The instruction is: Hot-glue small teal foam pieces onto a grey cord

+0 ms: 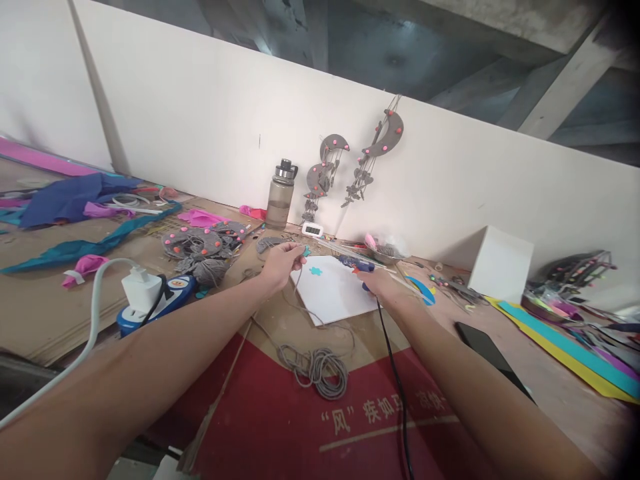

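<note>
My left hand (284,265) pinches a small teal cut-out (306,251) above the left edge of a white board (345,297). Grey cord (320,373) trails from near these fingers and lies in a loose coil on the cardboard. On the board rests another teal cut-out (315,271), flat. At the board's right side, my right hand (383,283) is closed around a blue glue gun (359,264), whose nozzle points left. Its black cable (393,353) runs down toward me.
A water bottle (280,197) and a small digital clock (313,230) stand by the white wall. Grey moon-shaped hangings (387,137) hang there. Left are a power strip (175,293), yarn rings (193,241) and felt scraps (65,197); right, a phone (493,357) and coloured sheets (565,347).
</note>
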Demonstrator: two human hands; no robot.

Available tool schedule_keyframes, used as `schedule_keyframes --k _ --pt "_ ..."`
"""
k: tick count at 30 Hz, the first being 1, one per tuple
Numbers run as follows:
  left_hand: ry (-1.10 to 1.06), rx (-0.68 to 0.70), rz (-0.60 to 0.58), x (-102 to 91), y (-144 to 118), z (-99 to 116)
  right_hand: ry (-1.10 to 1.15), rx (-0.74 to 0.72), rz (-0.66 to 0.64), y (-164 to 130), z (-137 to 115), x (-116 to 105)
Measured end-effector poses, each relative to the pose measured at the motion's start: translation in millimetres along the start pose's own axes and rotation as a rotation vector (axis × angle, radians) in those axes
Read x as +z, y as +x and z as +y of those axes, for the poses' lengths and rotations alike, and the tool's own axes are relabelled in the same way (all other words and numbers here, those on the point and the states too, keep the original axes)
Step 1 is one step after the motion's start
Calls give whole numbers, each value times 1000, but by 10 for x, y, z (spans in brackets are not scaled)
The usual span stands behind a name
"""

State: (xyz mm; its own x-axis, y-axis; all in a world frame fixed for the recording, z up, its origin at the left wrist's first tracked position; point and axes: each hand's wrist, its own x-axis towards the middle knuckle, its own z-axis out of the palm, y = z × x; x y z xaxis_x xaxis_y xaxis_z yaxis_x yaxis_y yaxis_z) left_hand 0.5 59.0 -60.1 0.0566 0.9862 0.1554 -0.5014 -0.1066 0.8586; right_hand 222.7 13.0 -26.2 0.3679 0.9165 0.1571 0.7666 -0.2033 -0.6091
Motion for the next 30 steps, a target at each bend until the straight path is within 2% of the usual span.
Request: schedule_keyframes --k 3,7,11,13,15,22,30 --pt "-56 -12 1 -15 13 3 74 2 27 -33 -45 19" --pt "-61 -16 5 -30 16 5 335 -204 81 -180 -210 121" --pt "-64 0 -3 -24 -11 22 668 -418 -31 -417 -342 274" --pt "-65 4 -8 -20 -20 26 727 -509 -91 -516 -344 331" --pt "-62 1 3 -22 -17 23 678 -559 -109 -575 -309 365" --pt "-54 20 53 -49 25 -12 426 -622 -51 -594 -214 449" --pt "-15 42 68 4 -25 0 340 -592 -19 -620 -240 494"
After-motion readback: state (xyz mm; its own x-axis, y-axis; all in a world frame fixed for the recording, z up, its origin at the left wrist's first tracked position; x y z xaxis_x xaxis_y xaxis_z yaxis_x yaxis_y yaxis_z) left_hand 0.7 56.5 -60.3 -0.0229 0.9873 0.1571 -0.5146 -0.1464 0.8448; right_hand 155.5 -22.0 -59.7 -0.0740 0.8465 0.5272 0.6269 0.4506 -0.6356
